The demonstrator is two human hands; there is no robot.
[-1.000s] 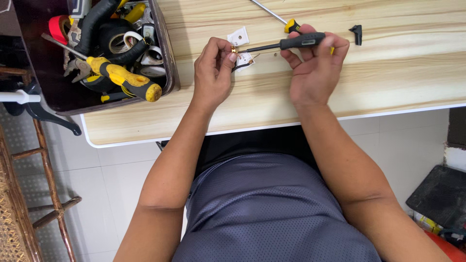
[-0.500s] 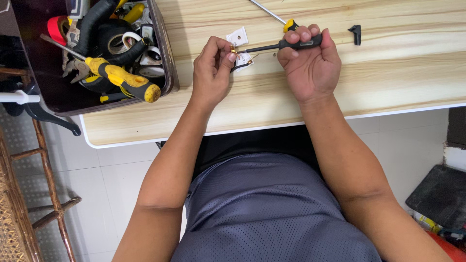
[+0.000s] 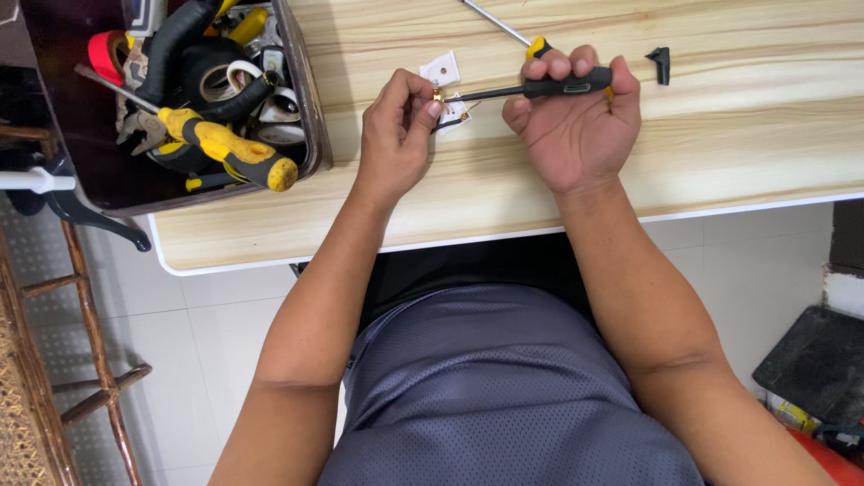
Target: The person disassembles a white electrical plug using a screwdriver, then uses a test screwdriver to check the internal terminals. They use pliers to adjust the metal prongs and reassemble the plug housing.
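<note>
My right hand [image 3: 576, 112] is closed around the black handle of a screwdriver [image 3: 540, 88] whose shaft points left. Its tip meets a small brass part [image 3: 438, 94] pinched between the fingers of my left hand [image 3: 396, 135]. Just under the tip lies a small white electrical piece with brass contacts [image 3: 454, 112] on the light wooden table [image 3: 738, 135]. A second white square piece [image 3: 441, 67] lies a little farther back.
A dark box [image 3: 310, 135] at the table's left end holds pliers with yellow grips, tape rolls and cables. Another yellow-handled screwdriver [image 3: 499, 27] lies behind my right hand. A small black clip [image 3: 660, 65] sits to the right. A wooden chair [image 3: 54, 360] stands at the left.
My right hand has rolled the screwdriver handle, with its fingers curling more fully over it. My left hand keeps its pinch on the brass part in the same place.
</note>
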